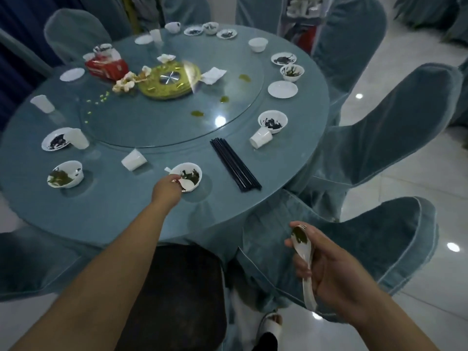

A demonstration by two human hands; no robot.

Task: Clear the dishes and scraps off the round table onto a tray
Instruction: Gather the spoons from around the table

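Our left hand (167, 186) reaches over the desk (126, 211) and pinches the second spoon (187, 184) at the near rim of the front bowl (196, 173). Our right hand (329, 267) hangs off the desk's edge, fingers wrapped round the handle of the held spoon (302, 249), whose scoop is smeared green.

We judge the spoons and bowls to be glazed ceramic: stiff, light, quick to chip, and slick where wet scraps cling. A spoon is best taken by its handle. A bowl is best taken by the rim with a thumb over the edge, or cupped from below.

The white cups (134, 160) look thin and very light, so we should pinch them gently. The black chopsticks (235, 164) lie in one bundle and may slide apart unless gripped mid-length.

We count:
- two spoons
- five cups, two of them tipped over
- about ten soiled bowls and small dishes round the rim
- two clean bowls
- at least three clean saucers, the far ones too blurred to be sure
- one red tissue box (106, 65)

No tray is in view.
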